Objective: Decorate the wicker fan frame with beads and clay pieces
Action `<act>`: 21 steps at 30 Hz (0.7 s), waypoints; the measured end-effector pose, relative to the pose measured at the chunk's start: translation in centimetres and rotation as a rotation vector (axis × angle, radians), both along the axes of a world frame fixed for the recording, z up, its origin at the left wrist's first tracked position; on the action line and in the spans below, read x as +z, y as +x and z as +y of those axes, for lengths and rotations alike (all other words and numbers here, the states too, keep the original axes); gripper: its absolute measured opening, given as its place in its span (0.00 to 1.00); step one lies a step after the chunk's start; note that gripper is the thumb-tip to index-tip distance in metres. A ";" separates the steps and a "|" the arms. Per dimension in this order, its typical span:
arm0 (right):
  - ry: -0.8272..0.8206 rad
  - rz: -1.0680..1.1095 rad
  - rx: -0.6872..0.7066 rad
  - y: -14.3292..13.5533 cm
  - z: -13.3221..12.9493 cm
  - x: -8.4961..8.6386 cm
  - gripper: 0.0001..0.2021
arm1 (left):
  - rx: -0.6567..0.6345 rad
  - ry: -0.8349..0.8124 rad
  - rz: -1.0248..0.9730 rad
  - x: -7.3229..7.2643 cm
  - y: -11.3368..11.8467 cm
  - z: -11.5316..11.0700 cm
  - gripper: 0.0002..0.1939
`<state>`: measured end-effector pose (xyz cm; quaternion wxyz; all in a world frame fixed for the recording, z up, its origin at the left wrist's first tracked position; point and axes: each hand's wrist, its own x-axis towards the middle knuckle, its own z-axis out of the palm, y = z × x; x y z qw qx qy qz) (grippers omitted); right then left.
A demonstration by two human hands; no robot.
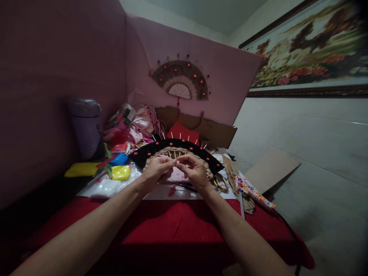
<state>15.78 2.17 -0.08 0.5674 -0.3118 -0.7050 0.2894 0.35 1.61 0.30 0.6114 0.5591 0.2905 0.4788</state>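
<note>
My left hand (158, 168) and my right hand (196, 169) meet fingertip to fingertip over the table. Both are closed in a pinch, with a tiny pale bit between them too small to name. Just behind them lies a black fan (149, 150) dotted with red spots, thin sticks poking from its upper edge. A braided tan cord (207, 165) runs along the fan's inner curve. Below the fingers shows a pale pink piece (177, 175), partly hidden by my hands.
Left of my hands are yellow clay packets (120, 172), a clear bag (107, 187) and a purple tumbler (87, 130). Scissors (220, 183), corrugated cardboard strips (233, 172) and a flowered knife-like tool (255, 192) lie right. A finished-looking fan (184, 71) hangs on the pink board.
</note>
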 end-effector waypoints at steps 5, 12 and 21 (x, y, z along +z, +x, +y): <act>0.025 -0.007 -0.021 0.0 -0.1 0.1 0.08 | -0.017 0.007 -0.004 -0.1 0.0 0.0 0.17; 0.054 -0.038 -0.037 0.0 -0.2 0.3 0.07 | 0.003 -0.008 -0.001 0.3 0.1 -0.2 0.18; 0.053 -0.031 -0.045 0.1 0.0 0.0 0.07 | 0.025 -0.009 0.000 0.2 0.0 -0.1 0.16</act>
